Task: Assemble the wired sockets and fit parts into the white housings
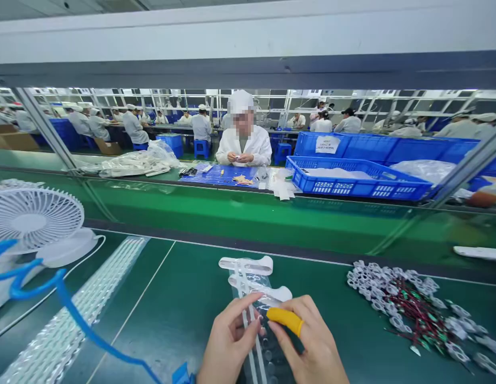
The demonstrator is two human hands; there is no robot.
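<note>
In the head view, both hands work low over the dark green tabletop (pixel 180 304), directly in front of the wearer. The clear film (pixel 267 354), with its pale lengthwise bands and round spots, lies on the table beneath them, its far end carrying two white looped straps (pixel 248 265). The left hand (pixel 232 336) is curled, thumb and forefinger bent toward the film's middle; the right hand (pixel 308 341) meets it from the other side, thumb just below the forefinger. Whether either one pinches a small piece there I cannot tell — the fingertips crowd the spot. Bringing the tips together probably suits fine, close fingerwork, and the yellow finger cot (pixel 286 320) on the right forefinger is likely for grip or cleanliness.

To the right, white ring-shaped parts with red wires (pixel 408 304) are heaped, presumably so that pieces lie within easy reach. To the left, a long sheet of pale strips (pixel 76 309) lies flat beside the white fan (pixel 36 218) — perhaps set aside there to leave working room. The blue coiled hose (pixel 82 324) crosses over that sheet. Across the green divider, a co-worker (pixel 244 146) sits bent over a blue mat (pixel 222 178).
</note>
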